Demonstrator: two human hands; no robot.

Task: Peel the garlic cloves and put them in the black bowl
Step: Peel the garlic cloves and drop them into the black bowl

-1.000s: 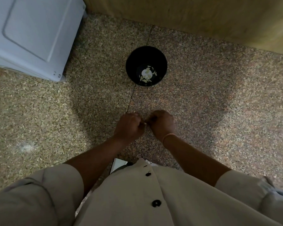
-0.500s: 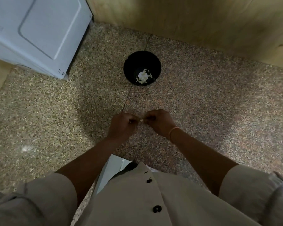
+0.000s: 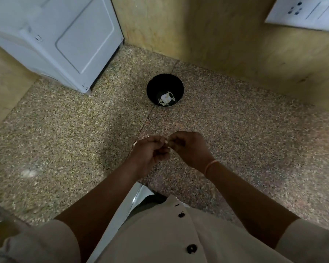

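A black bowl (image 3: 165, 90) stands on the speckled counter, well beyond my hands, and holds a white garlic piece (image 3: 165, 98) with several pale flakes around it. My left hand (image 3: 150, 154) and my right hand (image 3: 188, 149) meet in front of me, fingers curled. Between their fingertips they pinch a small pale garlic clove (image 3: 167, 141), which is mostly hidden by the fingers. An orange band circles my right wrist.
A white appliance (image 3: 65, 40) stands at the back left corner. A wooden wall (image 3: 226, 44) runs along the back, with a white socket plate (image 3: 308, 12) at top right. A white object (image 3: 135, 196) shows near my shirt at the counter's front edge.
The view has tilted up, so the bowl and hands sit lower in the picture and the socket plate has come into sight. Both hands stay together on the clove.
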